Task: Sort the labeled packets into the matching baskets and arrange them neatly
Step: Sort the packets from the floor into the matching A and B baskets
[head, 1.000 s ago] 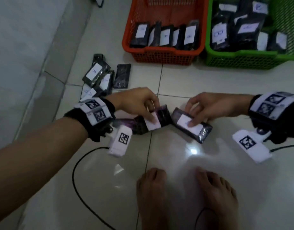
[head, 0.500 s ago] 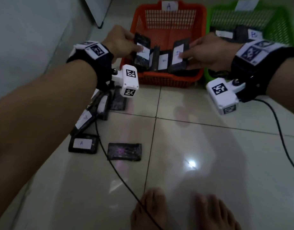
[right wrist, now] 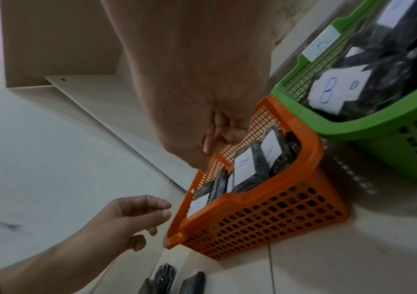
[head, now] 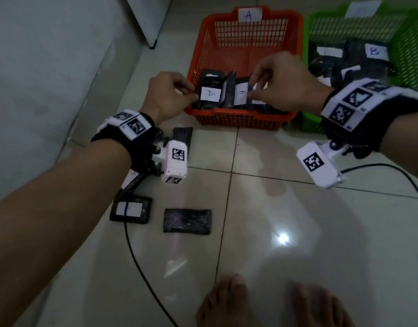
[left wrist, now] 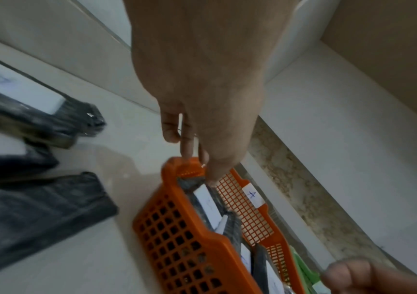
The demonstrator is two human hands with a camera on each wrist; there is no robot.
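Head view — both hands (head: 170, 95) (head: 288, 84) at orange basket (head: 238, 116) — packets (head: 210, 94) upright.

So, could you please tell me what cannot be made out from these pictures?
- Green basket tag: blurred in the head view.
- Dark packet on the floor: no label shows.
- Packets under the right hand: hidden by the hand.
- Left hand: contact with the A packet unclear.

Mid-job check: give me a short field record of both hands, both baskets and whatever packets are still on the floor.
left hand: at leftmost A-labelled black packet, grip unclear
right hand: over right end of the upright packet row, grip unclear
orange plastic basket: tagged A, packets standing along near wall
green plastic basket: B-labelled packets piled inside
floor: white-labelled black packet, label-less dark packet, more under left wrist
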